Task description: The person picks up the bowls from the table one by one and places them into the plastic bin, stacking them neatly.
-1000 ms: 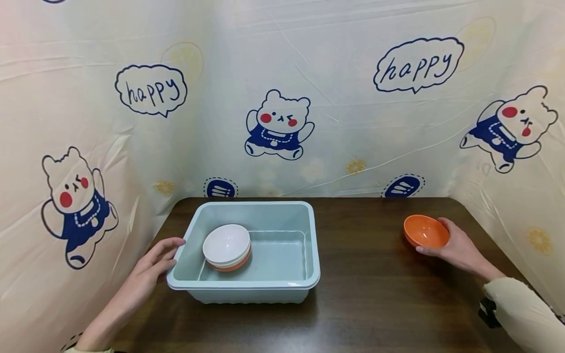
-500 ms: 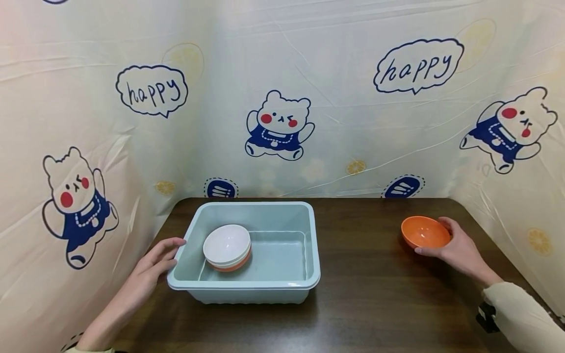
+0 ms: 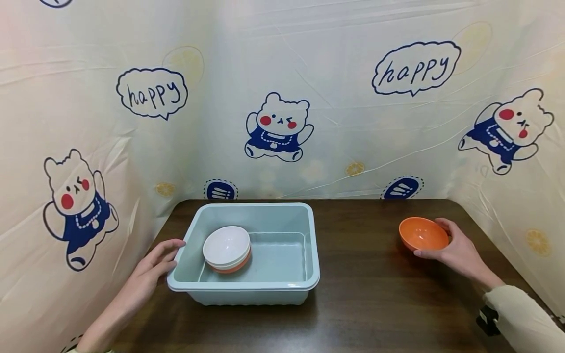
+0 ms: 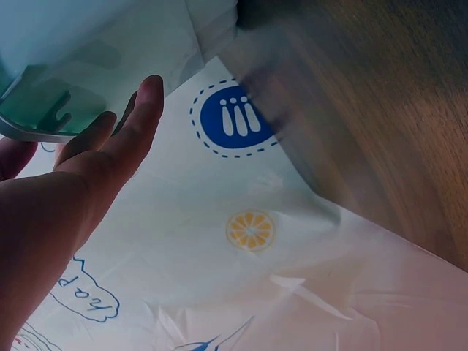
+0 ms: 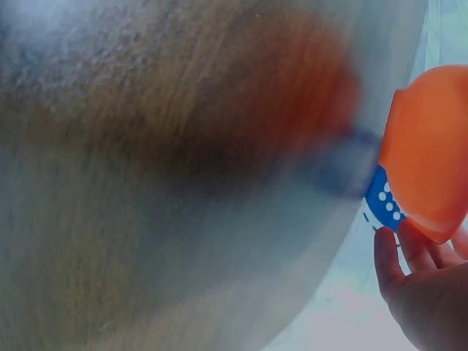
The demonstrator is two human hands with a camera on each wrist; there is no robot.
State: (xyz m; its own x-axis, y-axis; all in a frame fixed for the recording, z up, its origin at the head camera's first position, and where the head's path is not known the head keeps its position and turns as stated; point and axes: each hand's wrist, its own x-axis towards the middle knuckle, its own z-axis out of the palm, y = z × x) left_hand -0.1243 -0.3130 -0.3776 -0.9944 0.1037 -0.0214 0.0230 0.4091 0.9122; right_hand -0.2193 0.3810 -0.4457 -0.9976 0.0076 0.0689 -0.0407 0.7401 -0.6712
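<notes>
At the right of the table, my right hand (image 3: 461,252) holds an orange bowl (image 3: 423,234) by its right side, thumb at the near side and fingers at the far side. The right wrist view shows the bowl (image 5: 431,146) tipped on its side by the camera angle, above the fingers (image 5: 418,252). My left hand (image 3: 152,264) touches the left wall of a pale blue-green tub (image 3: 247,286) with fairly straight fingers. Inside the tub, at its left, sits a stack of bowls with a white bowl (image 3: 226,246) on top and an orange one (image 3: 234,268) lowest.
The dark wood table (image 3: 353,304) spans between the tub and the orange bowl. A pale printed curtain (image 3: 335,142) with bears and lettering hangs along the back and both sides, close to the table's edges.
The orange bowl and my right hand have shifted slightly left. My left hand and the tub stay in place; the view has tilted a little.
</notes>
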